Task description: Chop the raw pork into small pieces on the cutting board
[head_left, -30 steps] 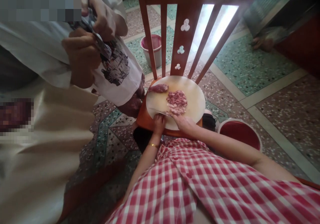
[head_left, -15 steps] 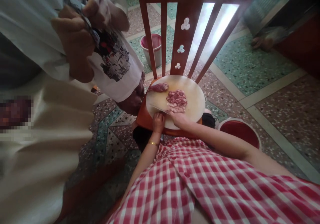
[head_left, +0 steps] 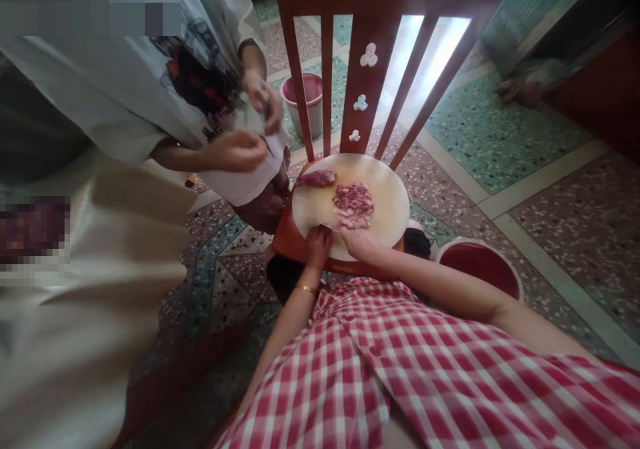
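A round, pale cutting board [head_left: 393,199] lies on the seat of a wooden chair [head_left: 287,232]. Near the board's front edge, my right hand [head_left: 361,243] is closed around a knife [head_left: 324,225], its thin blade reaching left over my left hand. My left hand [head_left: 318,243] is at the board's front left edge with fingers curled in; whatever lies under them is hidden. Just beyond my hands is a heap of cut raw meat [head_left: 353,202], in small pieces. A larger whole piece of raw meat [head_left: 318,178] rests at the board's back left.
Another person [head_left: 235,129] stands close on the left, hands in front of the body. A red-lined bucket [head_left: 306,105] stands behind the chair's slatted back [head_left: 360,89]. Another red-lined bucket [head_left: 477,267] is on the floor right of me.
My right hand and the knife have shifted very slightly at the board's front edge. The other person's hands have come down and apart. The view has tilted a little.
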`<state>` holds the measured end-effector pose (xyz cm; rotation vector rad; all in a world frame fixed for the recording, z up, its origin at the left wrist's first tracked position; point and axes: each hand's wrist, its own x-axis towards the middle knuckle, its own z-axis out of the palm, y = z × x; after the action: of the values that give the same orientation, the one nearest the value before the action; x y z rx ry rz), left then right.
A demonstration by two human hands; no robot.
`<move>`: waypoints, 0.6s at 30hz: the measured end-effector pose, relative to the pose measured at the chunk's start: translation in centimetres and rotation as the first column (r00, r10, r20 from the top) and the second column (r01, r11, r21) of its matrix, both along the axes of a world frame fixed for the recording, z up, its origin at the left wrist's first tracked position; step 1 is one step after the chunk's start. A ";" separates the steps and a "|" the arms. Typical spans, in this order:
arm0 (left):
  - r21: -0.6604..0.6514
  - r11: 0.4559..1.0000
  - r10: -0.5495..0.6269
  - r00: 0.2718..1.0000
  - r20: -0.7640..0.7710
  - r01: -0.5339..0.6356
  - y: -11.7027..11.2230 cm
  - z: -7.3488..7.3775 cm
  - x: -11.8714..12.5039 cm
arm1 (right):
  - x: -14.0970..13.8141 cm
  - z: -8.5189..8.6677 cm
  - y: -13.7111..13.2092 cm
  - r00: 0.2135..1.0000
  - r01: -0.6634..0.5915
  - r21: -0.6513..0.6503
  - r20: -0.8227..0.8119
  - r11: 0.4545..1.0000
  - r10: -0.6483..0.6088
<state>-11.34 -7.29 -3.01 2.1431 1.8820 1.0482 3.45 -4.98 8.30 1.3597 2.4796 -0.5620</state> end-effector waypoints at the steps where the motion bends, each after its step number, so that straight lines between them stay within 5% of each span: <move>1: -0.003 1.000 0.005 1.000 0.008 -0.005 0.1 -0.1 0.0 | -0.8 -0.2 0.5 1.000 -0.016 0.022 -0.014 1.000 0.016; 6: -0.012 1.000 -0.007 1.000 0.003 0.007 0.1 -0.4 0.0 | -2.7 -0.7 1.3 0.996 -0.068 0.065 -0.044 0.996 0.071; 13: -0.008 1.000 -0.019 0.999 0.040 0.019 -0.1 0.0 -0.1 | 4.2 1.0 -0.5 0.994 0.081 -0.048 0.081 0.996 -0.077; 18: -0.012 0.999 -0.035 0.998 0.052 0.035 -0.4 0.3 0.0 | 4.5 1.5 -0.3 0.992 0.114 0.026 0.058 0.993 -0.115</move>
<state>-11.39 -7.68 -2.71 2.1129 1.8169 1.0711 7.96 -5.29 9.84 1.5126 2.3794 -0.5115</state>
